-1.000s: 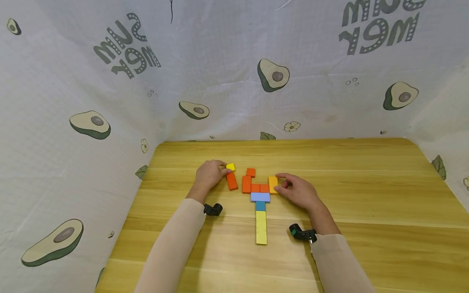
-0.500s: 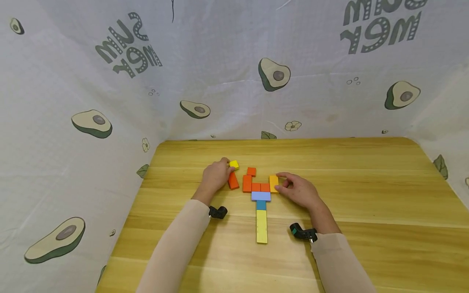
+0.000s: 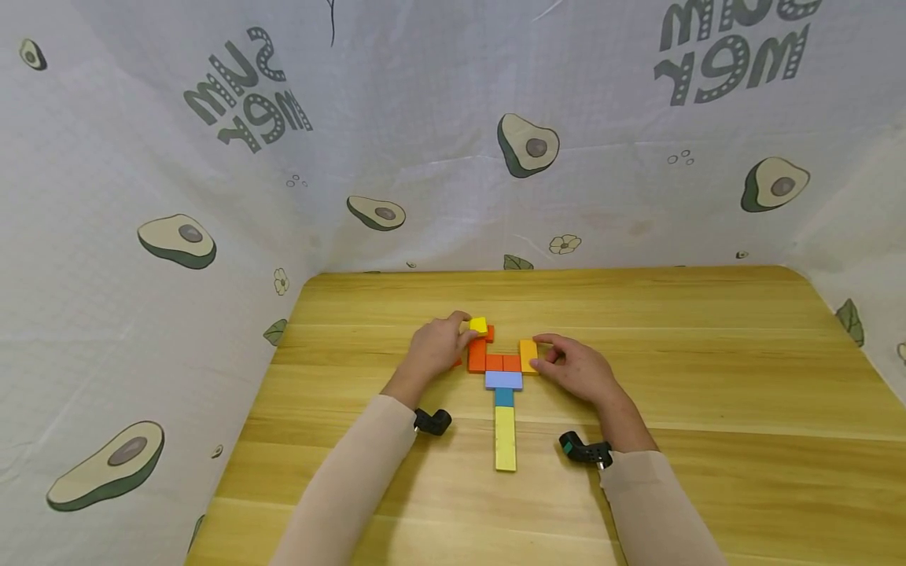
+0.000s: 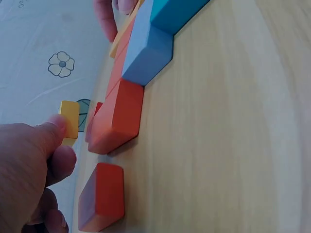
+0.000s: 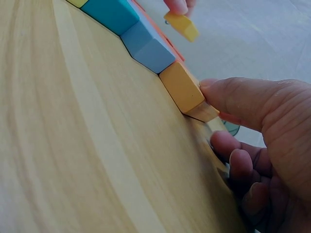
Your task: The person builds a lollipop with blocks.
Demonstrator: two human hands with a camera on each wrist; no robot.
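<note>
My left hand (image 3: 437,346) pinches a small yellow block (image 3: 478,326) between thumb and fingertips. In the left wrist view that yellow block (image 4: 71,119) is up beside the upright-lying red block (image 4: 116,119); in the head view it overlaps a small red block (image 3: 491,335). My right hand (image 3: 576,371) holds an orange block (image 3: 528,357) at its outer side by thumb and index finger, the other fingers curled in the right wrist view. Between the two sides lie two small red blocks (image 3: 512,363), a light blue block (image 3: 503,380), a teal block (image 3: 504,398) and a long pale yellow block (image 3: 506,440).
A loose red block (image 4: 104,199) lies left of the arrangement, mostly hidden under my left hand in the head view. The wooden table (image 3: 672,377) meets a printed cloth (image 3: 439,157) at its back and sides.
My left hand has carried the yellow block to the right, from above the loose red block to the left top of the arrangement. The right hand has stayed at the orange block.
</note>
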